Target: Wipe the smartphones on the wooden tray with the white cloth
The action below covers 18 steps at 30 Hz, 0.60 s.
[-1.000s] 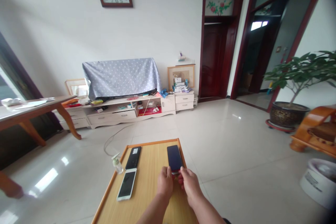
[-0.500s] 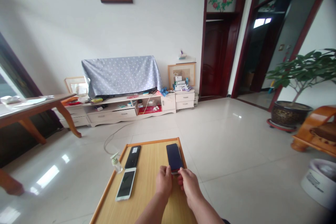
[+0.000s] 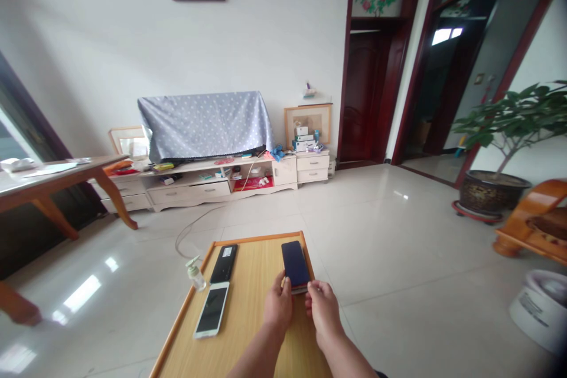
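Observation:
A phone with a dark blue face [image 3: 295, 263] lies near the far right corner of the small wooden table [image 3: 248, 307], with a reddish edge at its near end. My left hand [image 3: 278, 304] has its thumb and fingers closed on the near left corner. At the near right corner, my right hand [image 3: 324, 310] pinches the edge between thumb and curled fingers. On the table's left side lies a white phone [image 3: 212, 310], dark screen up. A black phone [image 3: 224, 263] with a pale label touches its far end.
A clear pump bottle [image 3: 195, 276] stands at the table's left edge. Beyond are a low white cabinet [image 3: 190, 192] and a cloth-covered shape [image 3: 208, 124]. A higher wooden table [image 3: 106, 177] is on the left; a potted plant [image 3: 491, 192] and a white bucket [image 3: 538, 310] are on the right.
My right hand has shifted slightly right, and my left thumb now sits higher on the phone's left corner. The view has tilted down a little.

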Each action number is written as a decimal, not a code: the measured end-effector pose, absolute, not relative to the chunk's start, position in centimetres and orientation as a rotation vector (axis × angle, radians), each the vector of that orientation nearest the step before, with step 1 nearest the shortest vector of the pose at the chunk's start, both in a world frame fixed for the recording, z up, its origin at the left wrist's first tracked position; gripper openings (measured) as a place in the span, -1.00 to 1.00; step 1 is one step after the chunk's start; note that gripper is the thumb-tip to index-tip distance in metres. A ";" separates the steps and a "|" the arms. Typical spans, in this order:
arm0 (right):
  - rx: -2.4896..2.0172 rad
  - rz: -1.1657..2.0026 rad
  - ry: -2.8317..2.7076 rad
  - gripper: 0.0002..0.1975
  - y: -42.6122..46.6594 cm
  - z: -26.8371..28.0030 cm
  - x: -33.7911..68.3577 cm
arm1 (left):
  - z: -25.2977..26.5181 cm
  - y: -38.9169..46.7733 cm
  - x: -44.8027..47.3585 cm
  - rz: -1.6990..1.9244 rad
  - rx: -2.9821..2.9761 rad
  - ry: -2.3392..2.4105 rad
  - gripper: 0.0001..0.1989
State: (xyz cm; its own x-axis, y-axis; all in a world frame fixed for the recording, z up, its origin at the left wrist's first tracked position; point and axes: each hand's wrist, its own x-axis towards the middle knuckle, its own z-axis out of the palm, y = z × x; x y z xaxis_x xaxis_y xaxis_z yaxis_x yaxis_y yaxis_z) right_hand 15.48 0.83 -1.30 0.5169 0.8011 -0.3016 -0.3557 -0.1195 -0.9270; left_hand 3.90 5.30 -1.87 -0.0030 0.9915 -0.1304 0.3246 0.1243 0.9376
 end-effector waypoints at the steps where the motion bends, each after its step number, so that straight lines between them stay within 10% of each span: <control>1: -1.357 1.041 -0.431 -0.50 0.8 -1.2 15.5 | -2.0 5.3 3.9 0.925 1.352 1.487 -0.47; 18: -1.351 1.082 -0.446 -0.55 1.2 -1.8 15.9 | -2.0 5.3 4.2 0.940 1.330 1.500 -0.47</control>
State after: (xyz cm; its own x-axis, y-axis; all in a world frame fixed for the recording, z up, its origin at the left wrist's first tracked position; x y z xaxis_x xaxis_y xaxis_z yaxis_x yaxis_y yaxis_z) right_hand 15.92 1.20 -1.78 0.4791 0.8204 -0.3120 -0.3616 -0.1394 -0.9219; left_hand 4.24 5.30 -2.04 -0.0224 0.9907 -0.1341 0.3116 0.1344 0.9407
